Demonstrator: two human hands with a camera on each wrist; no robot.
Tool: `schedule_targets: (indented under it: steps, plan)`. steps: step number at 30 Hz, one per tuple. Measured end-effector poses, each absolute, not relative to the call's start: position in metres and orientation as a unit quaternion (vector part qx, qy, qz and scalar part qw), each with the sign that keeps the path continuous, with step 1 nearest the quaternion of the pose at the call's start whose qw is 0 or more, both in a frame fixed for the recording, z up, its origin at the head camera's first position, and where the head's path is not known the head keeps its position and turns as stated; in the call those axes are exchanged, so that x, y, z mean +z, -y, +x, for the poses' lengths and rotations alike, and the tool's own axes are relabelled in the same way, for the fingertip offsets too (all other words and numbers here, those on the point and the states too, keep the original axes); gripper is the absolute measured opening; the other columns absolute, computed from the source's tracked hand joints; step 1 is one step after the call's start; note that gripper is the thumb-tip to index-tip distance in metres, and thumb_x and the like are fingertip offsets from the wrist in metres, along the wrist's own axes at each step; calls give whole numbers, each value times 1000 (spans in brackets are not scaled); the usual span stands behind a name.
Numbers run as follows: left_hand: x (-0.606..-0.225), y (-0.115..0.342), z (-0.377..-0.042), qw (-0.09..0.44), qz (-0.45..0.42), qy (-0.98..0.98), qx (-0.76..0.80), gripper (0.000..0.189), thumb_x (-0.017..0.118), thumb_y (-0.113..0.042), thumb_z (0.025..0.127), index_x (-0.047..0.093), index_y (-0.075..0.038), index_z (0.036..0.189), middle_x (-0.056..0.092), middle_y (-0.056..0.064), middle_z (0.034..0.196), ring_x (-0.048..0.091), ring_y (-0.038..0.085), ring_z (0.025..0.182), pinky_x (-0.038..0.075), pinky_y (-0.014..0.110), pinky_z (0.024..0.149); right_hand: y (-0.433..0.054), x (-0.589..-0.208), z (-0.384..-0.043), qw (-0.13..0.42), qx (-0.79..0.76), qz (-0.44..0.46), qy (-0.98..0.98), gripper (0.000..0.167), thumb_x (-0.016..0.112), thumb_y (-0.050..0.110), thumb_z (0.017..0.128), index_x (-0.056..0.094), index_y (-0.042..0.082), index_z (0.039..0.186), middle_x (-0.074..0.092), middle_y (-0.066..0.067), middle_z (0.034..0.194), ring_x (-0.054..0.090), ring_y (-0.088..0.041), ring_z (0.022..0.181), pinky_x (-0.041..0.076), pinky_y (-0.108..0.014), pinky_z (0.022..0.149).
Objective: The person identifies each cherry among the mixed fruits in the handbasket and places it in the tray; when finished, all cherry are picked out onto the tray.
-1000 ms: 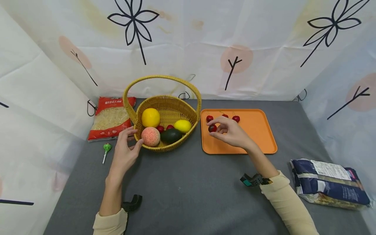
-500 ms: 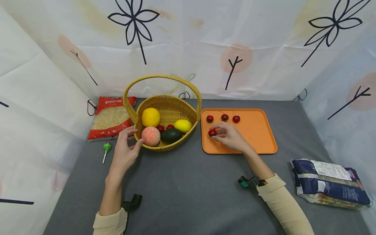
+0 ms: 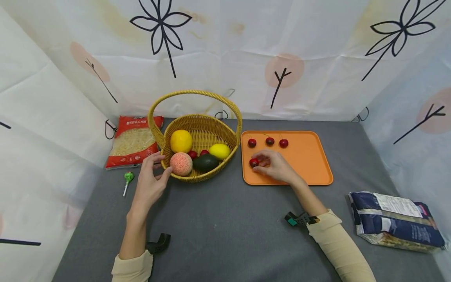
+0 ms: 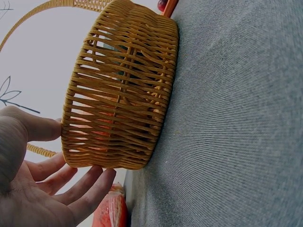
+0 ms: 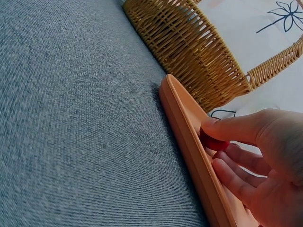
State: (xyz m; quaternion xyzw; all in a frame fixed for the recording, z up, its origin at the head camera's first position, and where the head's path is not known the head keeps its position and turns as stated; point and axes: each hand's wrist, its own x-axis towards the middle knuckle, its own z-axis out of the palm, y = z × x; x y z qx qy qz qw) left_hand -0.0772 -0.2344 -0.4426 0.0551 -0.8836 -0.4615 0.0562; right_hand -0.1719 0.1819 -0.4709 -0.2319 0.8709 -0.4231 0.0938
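Observation:
Between right thumb and fingers, my right hand (image 3: 273, 166) pinches a dark red cherry (image 5: 213, 139), low over or against the left part of an orange tray (image 3: 299, 164); whether it touches the tray cannot be told. Three more cherries (image 3: 269, 141) lie in a row along the tray's back. My left hand (image 3: 149, 182) rests with spread, relaxed fingers and thumb against the left end of a yellow woven basket (image 4: 123, 90). Inside the basket are a yellow-orange round fruit (image 3: 181, 141), a pink peach-like ball (image 3: 181, 164), a dark green avocado (image 3: 205, 163), a lemon (image 3: 219, 151) and two cherries (image 3: 192, 154).
Left of the basket lies a red pasta bag (image 3: 132, 143), with a green lollipop (image 3: 128, 177) in front of it. A blue pasta bag (image 3: 396, 221) sits at the right. The basket's tall handle (image 3: 195, 92) arches above it. Patterned cloth hangs behind the grey table (image 3: 218, 235).
My right hand has come down and slightly toward me with the cherry, uncovering the middle cherry of the back row. My left hand and the basket have stayed put.

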Motion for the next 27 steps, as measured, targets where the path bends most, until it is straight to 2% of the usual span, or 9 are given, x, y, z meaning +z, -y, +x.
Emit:
schedule_targets:
  steps: [4,9,16,19,24,27]
  plan:
    - [-443,234,-77,55,55,883,-463,49,71,-16,106,52,2,148,36,22,170,55,47,138,58,67,106,-182,-470,-171,98,-423,-231,-870,40,85,11,95,72,3,132,78,-16,121,76,-29,107,65,-36,91]
    - [-444,234,-77,55,56,882,-464,50,71,-15,106,52,2,148,36,22,170,55,46,137,58,67,106,-183,-463,-169,104,-423,-225,-872,42,84,12,95,70,4,134,76,-16,123,74,-30,110,65,-45,96]
    - [-443,235,-76,55,55,881,-467,50,71,-15,106,52,2,149,36,22,170,55,46,138,58,67,106,-182,-448,-163,62,-437,-226,-869,38,82,12,97,70,1,132,73,-19,128,73,-36,113,64,-56,99]
    - [-443,235,-76,55,55,881,-467,50,71,-15,106,51,2,149,36,22,170,55,46,138,58,67,106,-175,-438,-158,47,-463,-242,-852,34,81,11,98,71,0,128,74,-20,124,75,-34,108,65,-52,97]
    - [-442,234,-76,54,55,881,-467,50,71,-15,106,51,2,149,36,22,170,55,46,137,58,67,106,-155,-420,-154,37,-488,-282,-825,28,80,9,98,73,1,124,76,-17,117,75,-23,100,66,-36,94]
    - [-442,234,-76,54,57,881,-467,50,71,-15,106,52,1,149,36,21,170,55,46,138,58,67,106,-139,-412,-157,48,-494,-304,-813,28,80,10,99,73,2,125,77,-16,118,74,-19,102,65,-39,96]
